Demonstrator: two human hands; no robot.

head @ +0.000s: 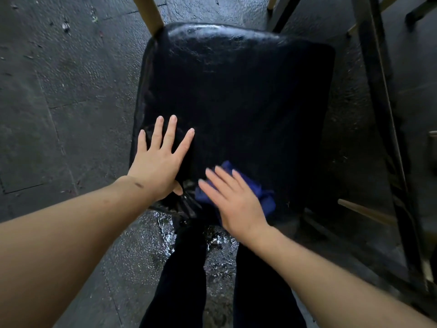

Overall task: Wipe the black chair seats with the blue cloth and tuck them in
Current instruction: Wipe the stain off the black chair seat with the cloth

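right grip (233,200) lies flat, fingers spread and straight, pressing the crumpled blue cloth (260,192) down onto the near edge of the glossy black padded chair seat (236,95); the cloth is pinned under the palm rather than pinched, and its folds show past the fingertips and the outer side of the hand. left grip (159,159) is likewise flat and spread, holding nothing, resting on the seat's near left corner as if to steady the chair.

judging from this, the wiping of this seat is under way. the far edge shines with a streaky, wet-looking sheen, which suggests it may be done already, though that cannot be told for sure; the dark middle shows too little to judge. the chair stands out on the dark grey floor (59,91), with black frame legs (378,114) just to its right, so tucking it in is left to do. other seats are not in view.
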